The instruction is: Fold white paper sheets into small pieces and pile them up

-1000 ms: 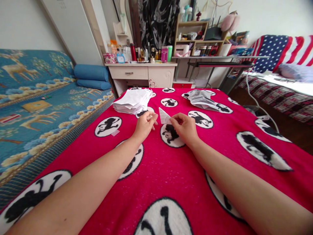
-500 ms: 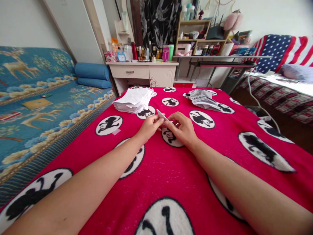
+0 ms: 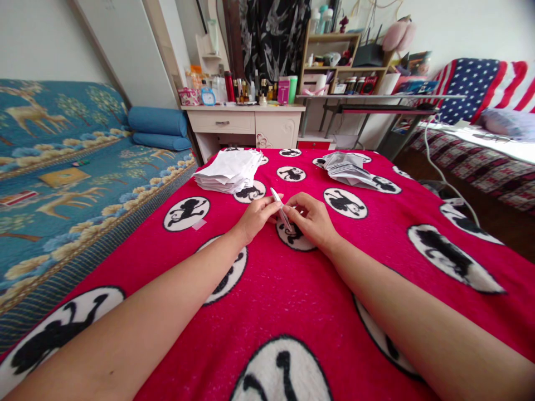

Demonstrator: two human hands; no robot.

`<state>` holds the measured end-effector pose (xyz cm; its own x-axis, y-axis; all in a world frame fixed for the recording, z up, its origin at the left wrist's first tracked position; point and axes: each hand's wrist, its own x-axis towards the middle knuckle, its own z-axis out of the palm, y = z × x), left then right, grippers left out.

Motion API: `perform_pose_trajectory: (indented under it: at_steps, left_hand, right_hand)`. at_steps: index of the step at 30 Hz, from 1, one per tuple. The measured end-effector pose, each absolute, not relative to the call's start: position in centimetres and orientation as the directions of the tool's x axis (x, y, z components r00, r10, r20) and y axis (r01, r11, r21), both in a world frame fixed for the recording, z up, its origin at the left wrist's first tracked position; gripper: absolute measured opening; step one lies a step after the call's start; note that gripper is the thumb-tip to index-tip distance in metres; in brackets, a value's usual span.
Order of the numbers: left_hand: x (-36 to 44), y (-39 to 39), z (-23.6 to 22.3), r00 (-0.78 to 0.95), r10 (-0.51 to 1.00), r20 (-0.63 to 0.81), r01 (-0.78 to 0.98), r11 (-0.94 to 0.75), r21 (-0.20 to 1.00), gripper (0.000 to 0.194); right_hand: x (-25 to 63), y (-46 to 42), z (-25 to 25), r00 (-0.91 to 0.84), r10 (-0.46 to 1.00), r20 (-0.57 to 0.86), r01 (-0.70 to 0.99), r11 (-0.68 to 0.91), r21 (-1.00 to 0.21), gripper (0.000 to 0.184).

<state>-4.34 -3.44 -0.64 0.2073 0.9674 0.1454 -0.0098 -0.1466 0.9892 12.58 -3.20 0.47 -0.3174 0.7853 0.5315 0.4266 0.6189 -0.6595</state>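
Between my hands, over the middle of the red patterned cloth (image 3: pixel 267 312), is a small folded piece of white paper (image 3: pixel 286 220), seen nearly edge-on. My left hand (image 3: pixel 259 216) pinches its left side between thumb and fingers. The thumb and bent fingers of my right hand (image 3: pixel 311 218) grip it from the other side. Beyond my left hand lies a loose stack of white paper sheets (image 3: pixel 228 169). Past my right hand sits a pile of folded papers (image 3: pixel 348 169), fanned out a little.
A small pale scrap (image 3: pixel 199 224) lies on the cloth left of my left hand. Along the left stands a blue sofa (image 3: pixel 100 184). A white dresser (image 3: pixel 242 125) with bottles on top is at the back, beside a desk with shelves (image 3: pixel 332 69). A bed (image 3: pixel 472 161) is at right.
The folded paper has turned steeper between my fingers, and more of its near end now shows. My hands have shifted only slightly; both paper piles are unchanged.
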Motion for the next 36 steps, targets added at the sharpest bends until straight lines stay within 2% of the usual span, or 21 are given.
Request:
perform_pose_trajectory:
  at_steps: [4,14,24,28,30,32,36]
  left_hand:
    - [-4.21,-3.41,-0.80,0.266,0.951,0.160,-0.037,-0.156,0.987,0.046]
    - [-3.97,-3.78,-0.28,0.202,0.968,0.151,-0.133,-0.125,0.983,0.055]
    - [-4.08,-4.05,-0.08,0.222,0.963,0.150,-0.123,-0.125,0.984,0.048]
    - [-4.03,-3.89,-0.19,0.228,0.960,0.160,-0.094,-0.142,0.985,0.040]
    - [-4.00,-3.71,-0.37,0.206,0.958,0.200,-0.008,-0.202,0.979,0.031]
    - [-3.98,-3.54,-0.54,0.141,0.952,0.273,0.175,-0.295,0.939,0.022]
    - [-3.99,-3.49,-0.50,0.054,0.902,0.428,0.545,-0.385,0.744,0.014]
  right_hand:
    - [12.56,-3.15,0.54,-0.367,0.754,0.545,0.435,0.657,-0.615,0.017]
    - [12.71,-3.04,0.25,-0.337,0.806,0.486,0.439,0.591,-0.676,0.022]
    - [12.60,-3.13,0.38,-0.313,0.833,0.456,0.451,0.553,-0.701,0.017]
    - [12.50,-3.04,0.17,-0.272,0.859,0.433,0.476,0.512,-0.716,0.016]
    - [12.49,-2.90,-0.03,-0.229,0.863,0.450,0.502,0.501,-0.705,0.014]
    - [12.49,-2.78,-0.20,-0.188,0.852,0.489,0.533,0.507,-0.678,0.012]
    - [12.50,-2.77,-0.21,-0.178,0.829,0.530,0.577,0.525,-0.626,0.011]
